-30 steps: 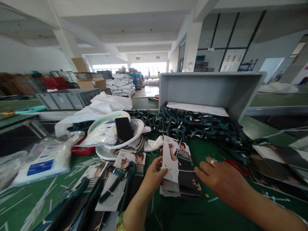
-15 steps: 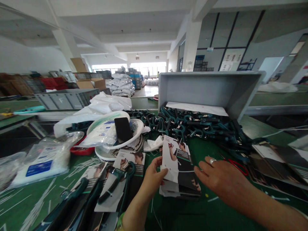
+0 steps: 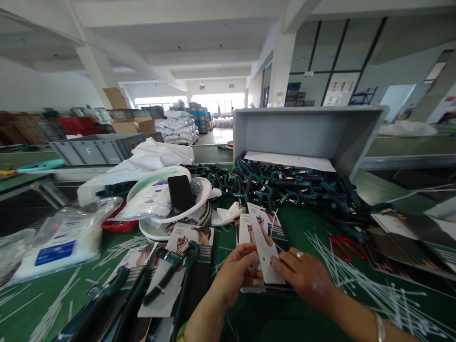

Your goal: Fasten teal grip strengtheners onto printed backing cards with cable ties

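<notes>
A printed card [image 3: 262, 242] with small holes is tilted up over a stack of similar cards [image 3: 245, 227] on the green table. My left hand [image 3: 242, 270] is at the card's lower left edge, its thumb and fingers closed on it. From the right, my right hand [image 3: 302, 275], with a ring, pinches the lower right part of the same card. A white cable tie [image 3: 274, 222] stands at the card's upper part. To the left, a teal tool [image 3: 171, 270] lies on another printed card [image 3: 204, 240].
Teal tools [image 3: 263, 185] are heaped before a grey crate [image 3: 295, 130]. Red-handled scissors [image 3: 347, 248] and white cable ties [image 3: 388, 297] lie right. A phone [image 3: 181, 192] rests on a white bowl, beside plastic bags [image 3: 64, 242]. More cards [image 3: 402, 247] are at far right.
My right hand has moved left onto the top card, uncovering cable ties and scissors. The top card has shifted right and turned on the stack. My left hand has moved slightly right.
</notes>
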Demonstrator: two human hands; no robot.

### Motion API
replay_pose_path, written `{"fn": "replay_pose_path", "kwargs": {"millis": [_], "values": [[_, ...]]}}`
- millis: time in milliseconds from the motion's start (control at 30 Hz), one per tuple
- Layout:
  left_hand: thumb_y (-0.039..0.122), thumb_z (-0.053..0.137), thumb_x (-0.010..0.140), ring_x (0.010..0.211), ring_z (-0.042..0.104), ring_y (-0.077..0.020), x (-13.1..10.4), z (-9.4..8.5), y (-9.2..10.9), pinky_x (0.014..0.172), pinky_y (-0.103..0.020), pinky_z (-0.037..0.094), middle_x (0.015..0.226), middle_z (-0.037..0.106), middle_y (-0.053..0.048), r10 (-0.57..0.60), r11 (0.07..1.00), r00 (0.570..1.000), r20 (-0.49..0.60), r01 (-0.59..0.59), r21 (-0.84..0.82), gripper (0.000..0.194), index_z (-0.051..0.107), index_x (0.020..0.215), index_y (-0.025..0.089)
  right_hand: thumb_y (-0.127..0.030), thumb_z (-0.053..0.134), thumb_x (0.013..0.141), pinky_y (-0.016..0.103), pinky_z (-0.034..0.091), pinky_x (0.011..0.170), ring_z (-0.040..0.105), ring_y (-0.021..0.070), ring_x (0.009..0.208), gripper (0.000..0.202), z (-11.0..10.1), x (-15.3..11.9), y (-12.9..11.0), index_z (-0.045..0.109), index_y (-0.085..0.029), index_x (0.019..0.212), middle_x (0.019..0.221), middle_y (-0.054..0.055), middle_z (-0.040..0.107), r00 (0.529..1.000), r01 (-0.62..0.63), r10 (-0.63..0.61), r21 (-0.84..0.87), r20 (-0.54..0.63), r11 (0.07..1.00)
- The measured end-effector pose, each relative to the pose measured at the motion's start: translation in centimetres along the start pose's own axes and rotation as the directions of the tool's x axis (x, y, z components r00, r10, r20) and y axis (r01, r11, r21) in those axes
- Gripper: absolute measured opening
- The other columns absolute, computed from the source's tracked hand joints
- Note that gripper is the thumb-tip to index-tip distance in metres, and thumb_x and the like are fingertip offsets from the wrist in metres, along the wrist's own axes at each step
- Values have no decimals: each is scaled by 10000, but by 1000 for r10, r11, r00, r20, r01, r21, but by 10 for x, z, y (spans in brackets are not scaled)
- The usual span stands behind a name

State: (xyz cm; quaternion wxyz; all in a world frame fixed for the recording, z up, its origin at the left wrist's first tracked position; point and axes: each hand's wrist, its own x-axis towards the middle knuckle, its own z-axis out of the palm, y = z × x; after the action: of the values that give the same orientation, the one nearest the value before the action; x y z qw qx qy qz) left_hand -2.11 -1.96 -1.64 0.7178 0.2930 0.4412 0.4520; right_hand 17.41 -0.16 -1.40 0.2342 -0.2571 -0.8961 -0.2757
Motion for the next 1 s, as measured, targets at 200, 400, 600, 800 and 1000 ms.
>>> {"fn": "replay_pose_path", "kwargs": {"millis": [200,400,600,800,1000], "values": [[321,682,662,576,620,-97,2,5,-7,411,-133,369,891,645,-73,10,1000,999,-44,-9,21,458,539,1054,130,-26,382,782,323,460,727,575,194,866,348,-2,-18,-28,614,-156,1007,930,73,664,968,-249,247,47,47,967],[320,688,648,613,619,-105,-6,22,-5,428,-142,379,922,638,-84,36,999,996,-76,-34,21,535,512,1117,133,-245,436,844,404,489,805,549,257,985,343,-1,-32,-47,564,-98,1128,1073,148,609,924,-381,376,69,73,922],[360,724,632,697,611,-118,-15,34,-6,458,-154,403,978,606,-56,277,961,939,-205,-274,47,643,457,1201,223,-229,417,887,372,512,738,583,207,851,243,7,-32,-17,586,-131,1033,908,111,618,857,-475,498,174,-129,863],[444,689,667,626,548,-69,1,42,-18,424,-142,402,1107,564,-89,184,977,978,-103,-193,-91,510,560,1087,186,-199,445,873,379,493,762,578,205,870,201,-8,-15,1,572,-155,1022,922,97,605,802,-506,558,253,-213,825],[444,663,698,606,528,-53,33,70,-12,433,-119,390,992,613,-67,300,923,953,-36,-300,-240,408,594,983,161,-231,431,881,374,488,752,587,211,866,202,-11,-12,1,577,-160,1000,923,97,610,773,-547,603,275,-198,791]]}}
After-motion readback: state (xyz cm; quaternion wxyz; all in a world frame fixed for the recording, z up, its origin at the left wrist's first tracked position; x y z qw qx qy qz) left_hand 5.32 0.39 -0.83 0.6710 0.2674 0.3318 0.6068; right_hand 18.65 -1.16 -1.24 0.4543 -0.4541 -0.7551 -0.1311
